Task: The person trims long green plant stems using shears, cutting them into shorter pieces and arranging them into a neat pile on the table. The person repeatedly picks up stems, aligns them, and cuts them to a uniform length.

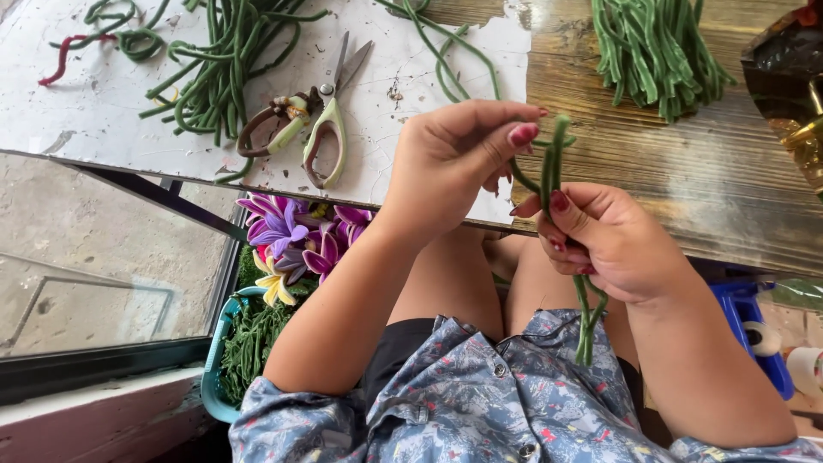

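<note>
Nearby, scissors (321, 120) lie beside loose green stems (214, 77).

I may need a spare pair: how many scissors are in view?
1. The scissors lie open on the white board, beside a bean pile, up-left of the left hand. Beans could hide another pair.

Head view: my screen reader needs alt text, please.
Two hands hold green stems: the left hand pinches the tops, the right hand grips lower. Scissors and loose stems lie on the table; purple flowers sit below.
</note>
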